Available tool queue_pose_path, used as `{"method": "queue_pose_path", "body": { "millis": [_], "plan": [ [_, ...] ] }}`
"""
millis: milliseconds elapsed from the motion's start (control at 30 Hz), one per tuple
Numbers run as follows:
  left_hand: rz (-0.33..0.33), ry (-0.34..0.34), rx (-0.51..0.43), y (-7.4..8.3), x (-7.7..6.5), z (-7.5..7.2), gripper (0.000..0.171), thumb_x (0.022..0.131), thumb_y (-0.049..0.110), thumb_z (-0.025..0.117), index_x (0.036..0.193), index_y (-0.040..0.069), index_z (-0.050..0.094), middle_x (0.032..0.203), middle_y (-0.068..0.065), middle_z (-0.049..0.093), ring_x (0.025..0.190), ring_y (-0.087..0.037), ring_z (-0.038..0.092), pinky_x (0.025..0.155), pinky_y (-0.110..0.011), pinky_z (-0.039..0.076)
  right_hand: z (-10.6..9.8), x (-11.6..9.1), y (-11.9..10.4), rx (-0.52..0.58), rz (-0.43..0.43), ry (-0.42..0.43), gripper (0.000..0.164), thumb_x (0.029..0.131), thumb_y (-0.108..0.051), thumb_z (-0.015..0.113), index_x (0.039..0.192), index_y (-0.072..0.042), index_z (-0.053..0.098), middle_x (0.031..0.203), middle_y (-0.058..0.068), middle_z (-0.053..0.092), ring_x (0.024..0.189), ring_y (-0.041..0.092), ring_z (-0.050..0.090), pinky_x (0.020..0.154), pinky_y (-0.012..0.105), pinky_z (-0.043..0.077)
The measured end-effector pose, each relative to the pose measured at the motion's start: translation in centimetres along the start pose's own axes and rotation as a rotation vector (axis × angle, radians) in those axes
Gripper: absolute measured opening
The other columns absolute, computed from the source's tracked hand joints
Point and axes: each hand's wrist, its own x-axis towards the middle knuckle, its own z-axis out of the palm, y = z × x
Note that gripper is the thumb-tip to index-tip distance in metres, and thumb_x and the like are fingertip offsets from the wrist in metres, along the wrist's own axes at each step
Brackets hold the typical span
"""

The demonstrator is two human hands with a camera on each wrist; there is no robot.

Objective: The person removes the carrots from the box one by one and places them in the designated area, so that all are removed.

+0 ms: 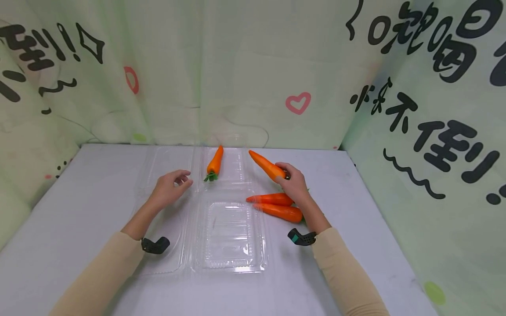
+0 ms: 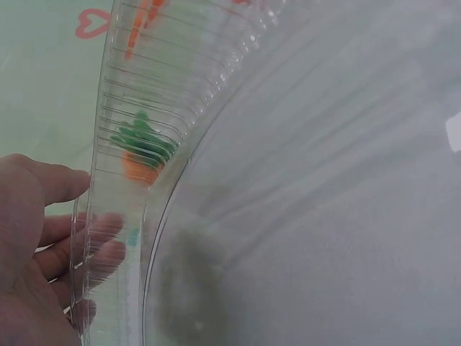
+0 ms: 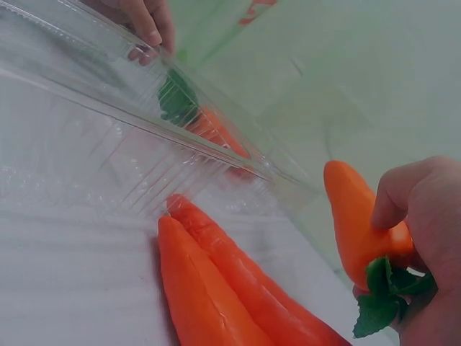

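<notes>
My right hand grips an orange carrot by its thick end, the tip pointing away and to the left. In the right wrist view, green leaves stick out below the fingers. My left hand holds nothing; its fingers are loosely bent beside the clear plastic box. A smaller carrot lies in the box's far part, leafy end toward me. In the left wrist view, its green top shows through the ribbed wall.
Two redder carrots, an upper carrot and a lower carrot, lie side by side under my right wrist, tips over the box's right edge. A clear near compartment is close to me, and a clear lid spreads left. Printed curtains surround the white table.
</notes>
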Motion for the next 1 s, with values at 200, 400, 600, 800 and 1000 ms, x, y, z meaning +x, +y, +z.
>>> {"method": "queue_pose_path", "body": {
  "millis": [200,400,600,800,1000],
  "plan": [
    [0.008,0.001,-0.005,-0.1,0.0,0.0,0.043,0.097,0.027,0.057,0.133,0.004,0.054,0.115,-0.017,0.065,0.102,-0.029,0.058,0.086,-0.042,0.053,-0.1,0.1,0.3,-0.012,0.002,-0.003,0.046,0.092,-0.012,0.052,0.138,-0.019,0.051,0.136,0.007,0.054,0.112,0.027,0.051,0.09,0.034,0.051],
    [0.009,0.003,-0.01,-0.2,0.0,0.1,0.043,0.097,0.026,0.057,0.134,0.004,0.054,0.116,-0.017,0.065,0.102,-0.029,0.058,0.086,-0.042,0.054,-0.1,0.2,0.5,-0.032,0.009,0.0,0.047,0.093,-0.012,0.052,0.139,-0.019,0.051,0.137,0.007,0.053,0.112,0.027,0.05,0.091,0.035,0.051],
    [0.009,0.003,-0.012,-0.3,0.1,0.1,0.043,0.097,0.026,0.057,0.134,0.005,0.054,0.116,-0.016,0.065,0.102,-0.029,0.058,0.084,-0.041,0.054,0.0,0.3,0.8,-0.045,0.008,0.001,0.047,0.092,-0.012,0.052,0.139,-0.018,0.05,0.136,0.008,0.053,0.113,0.027,0.05,0.095,0.037,0.051],
    [0.015,0.001,-0.006,-0.5,0.1,0.2,0.043,0.097,0.027,0.057,0.134,0.005,0.054,0.116,-0.016,0.065,0.102,-0.028,0.058,0.083,-0.039,0.054,0.1,0.4,0.9,-0.077,0.006,-0.001,0.048,0.093,-0.011,0.053,0.14,-0.015,0.049,0.138,0.01,0.052,0.116,0.028,0.049,0.103,0.041,0.048],
    [0.023,0.0,-0.011,-0.5,0.1,0.1,0.043,0.097,0.027,0.057,0.134,0.005,0.054,0.116,-0.016,0.065,0.102,-0.028,0.058,0.083,-0.04,0.054,0.4,0.7,1.3,-0.108,0.009,-0.024,0.049,0.093,-0.011,0.055,0.141,-0.016,0.048,0.139,0.01,0.051,0.117,0.028,0.048,0.104,0.041,0.047]
  ]
}}
